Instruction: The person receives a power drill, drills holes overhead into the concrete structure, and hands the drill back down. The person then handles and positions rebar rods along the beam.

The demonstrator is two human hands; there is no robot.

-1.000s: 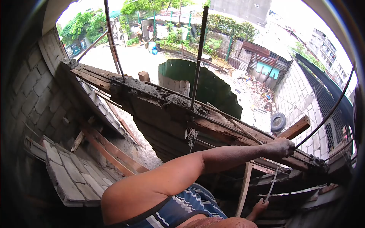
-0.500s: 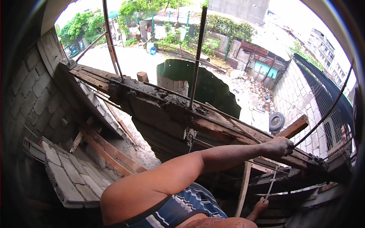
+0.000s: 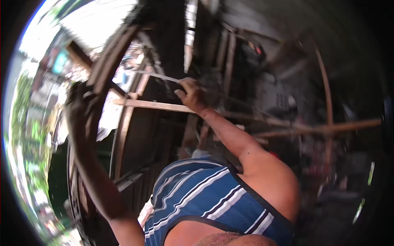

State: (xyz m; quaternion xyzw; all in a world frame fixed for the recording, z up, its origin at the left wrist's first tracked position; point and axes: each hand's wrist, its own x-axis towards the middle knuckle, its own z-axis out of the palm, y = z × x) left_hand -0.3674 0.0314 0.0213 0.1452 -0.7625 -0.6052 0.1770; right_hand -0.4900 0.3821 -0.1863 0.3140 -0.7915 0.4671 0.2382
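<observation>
My left hand is dark and blurred, its fingers curled over the edge of a wooden beam at the upper left. Held in my right hand is a thin, pale, straight strip, which points left towards the beam; its exact kind is not clear. Just below that hand runs a light wooden batten, joined to an upright wooden post. Motion smears much of the view.
A short timber piece juts out beyond the beam. Long wooden poles cross the dim interior on the right. Bright outdoor ground and greenery lie on the left, beside a dark green sheet.
My view has swung sharply round to the right and down, so the beam and outdoors now lie at the left. The strip is still in my right hand, and my left hand stays at the beam.
</observation>
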